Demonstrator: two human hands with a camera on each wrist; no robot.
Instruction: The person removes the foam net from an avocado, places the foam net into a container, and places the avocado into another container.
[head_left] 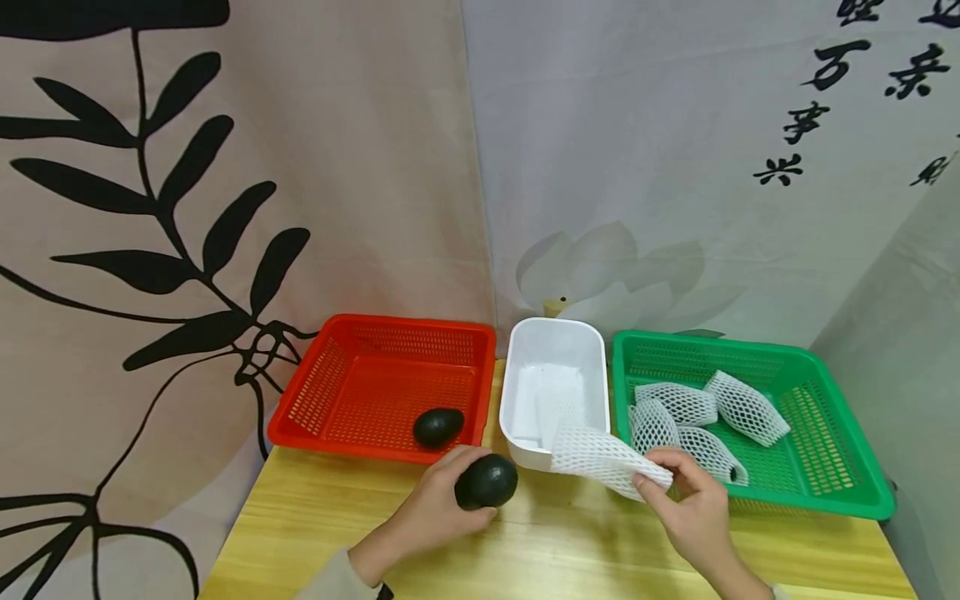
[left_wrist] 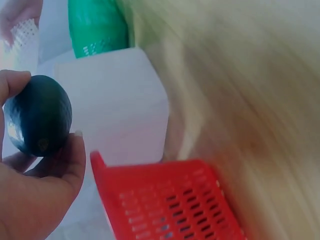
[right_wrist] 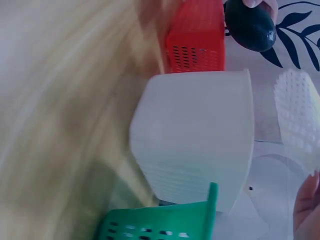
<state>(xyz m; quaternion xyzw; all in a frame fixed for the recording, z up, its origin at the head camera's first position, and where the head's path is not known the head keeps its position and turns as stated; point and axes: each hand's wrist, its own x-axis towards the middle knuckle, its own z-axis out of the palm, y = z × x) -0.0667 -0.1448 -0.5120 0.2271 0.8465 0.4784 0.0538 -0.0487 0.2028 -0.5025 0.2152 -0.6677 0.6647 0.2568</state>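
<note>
My left hand (head_left: 433,505) grips a dark green avocado (head_left: 487,482) above the table, in front of the red basket (head_left: 382,387). The left wrist view shows thumb and fingers on both sides of that avocado (left_wrist: 40,116). One end of a white foam net sleeve (head_left: 603,458) is pinched by my right hand (head_left: 693,510), and its other end reaches over the front of the white tub (head_left: 555,358). Sleeve and avocado are apart. Another avocado (head_left: 438,428) lies in the red basket's near right corner. Several foam net sleeves (head_left: 678,404) lie in the green basket (head_left: 817,433).
The red basket, white tub and green basket stand side by side along the back of the wooden table (head_left: 555,542). Behind them hangs a printed cloth (head_left: 375,167). The tub's front wall faces the space between my hands.
</note>
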